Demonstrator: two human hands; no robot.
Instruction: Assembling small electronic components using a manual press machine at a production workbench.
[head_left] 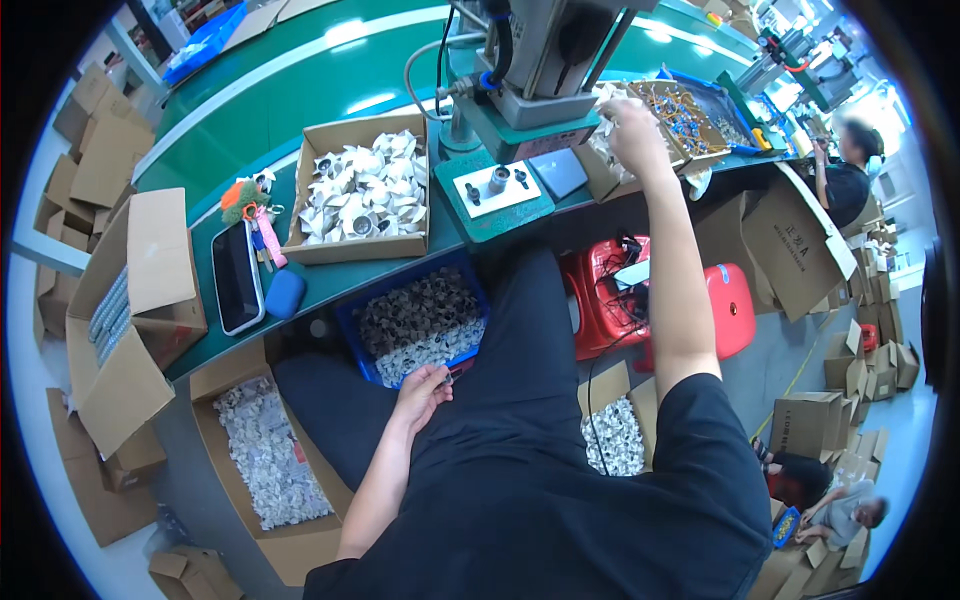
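Observation:
My left hand [424, 396] is closed in a pinch above my lap, with a small metal-looking part [448, 379] at its fingertips. Just beyond it is a blue bin [366, 368] of small dark and silvery parts. My right arm stretches forward past the bench press [550, 110], and my right hand [636, 138] is over a cardboard box [600, 180] of white parts. Its fingers are bent together; what they grip is hidden. On the green press base [482, 228], a white plate [470, 205] carries a short metal cylinder [499, 179] between black clamps.
A cardboard box [350, 252] of white finned parts stands left of the press. Nearby lie a phone [237, 277], a blue case [285, 293] and keys. A red stool [598, 330] with cables sits under the bench. Open cartons [292, 540] of small parts flank my legs.

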